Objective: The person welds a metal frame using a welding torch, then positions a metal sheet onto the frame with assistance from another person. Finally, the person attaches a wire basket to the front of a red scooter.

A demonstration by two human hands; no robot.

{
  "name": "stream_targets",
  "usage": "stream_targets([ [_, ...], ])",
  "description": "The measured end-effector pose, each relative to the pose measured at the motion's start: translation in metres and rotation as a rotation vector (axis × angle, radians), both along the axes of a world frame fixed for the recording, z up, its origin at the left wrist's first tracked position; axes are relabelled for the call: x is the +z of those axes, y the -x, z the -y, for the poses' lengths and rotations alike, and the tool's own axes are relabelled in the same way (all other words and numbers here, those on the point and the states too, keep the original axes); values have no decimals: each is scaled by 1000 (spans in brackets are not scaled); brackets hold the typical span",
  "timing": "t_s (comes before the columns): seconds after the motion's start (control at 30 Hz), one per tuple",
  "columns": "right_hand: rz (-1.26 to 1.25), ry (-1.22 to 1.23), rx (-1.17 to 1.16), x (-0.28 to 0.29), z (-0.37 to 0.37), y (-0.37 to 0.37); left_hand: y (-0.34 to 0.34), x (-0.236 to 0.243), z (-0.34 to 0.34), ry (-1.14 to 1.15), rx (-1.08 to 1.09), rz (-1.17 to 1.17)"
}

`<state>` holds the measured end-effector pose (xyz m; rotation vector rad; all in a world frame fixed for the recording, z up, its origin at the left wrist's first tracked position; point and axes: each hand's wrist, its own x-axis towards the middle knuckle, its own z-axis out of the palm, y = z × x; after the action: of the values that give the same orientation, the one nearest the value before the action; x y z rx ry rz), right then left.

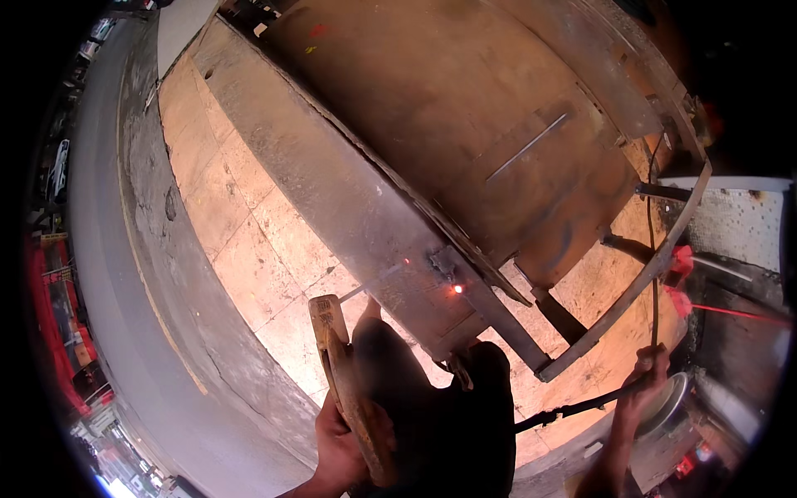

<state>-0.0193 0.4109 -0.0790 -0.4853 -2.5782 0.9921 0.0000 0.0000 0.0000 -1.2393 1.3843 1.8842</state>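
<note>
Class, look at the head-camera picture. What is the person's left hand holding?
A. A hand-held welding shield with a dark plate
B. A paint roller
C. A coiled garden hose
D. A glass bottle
A: the left hand grips the handle of a welding shield whose dark plate is raised toward the glowing spot on the rusty steel frame.
</note>
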Motion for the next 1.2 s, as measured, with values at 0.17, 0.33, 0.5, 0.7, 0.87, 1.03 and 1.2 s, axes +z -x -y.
stream_targets([
  [0.17,65,-204,-6,-25,38,21,25,-64,22,142,-181,-134],
  [0.33,130,-236,-52,-66,58,11,26,-94,55,-594,312,102],
  [0.5,183,-229,-70,-94,70,-2,-4,-116,80,-347,-87,-53],
  [0.7,193,-361,-39,-99,78,7,-26,-161,109,-1090,880,606],
  [0.87,257,-546,-60,-102,87,17,-24,-174,112,-1210,1990,1257],
  [1.03,354,-534,-89,-92,85,16,38,-124,95,-1274,1216,834],
  [1.2,507,-406,-41,-75,73,17,70,-110,79,-347,-310,-12],
])
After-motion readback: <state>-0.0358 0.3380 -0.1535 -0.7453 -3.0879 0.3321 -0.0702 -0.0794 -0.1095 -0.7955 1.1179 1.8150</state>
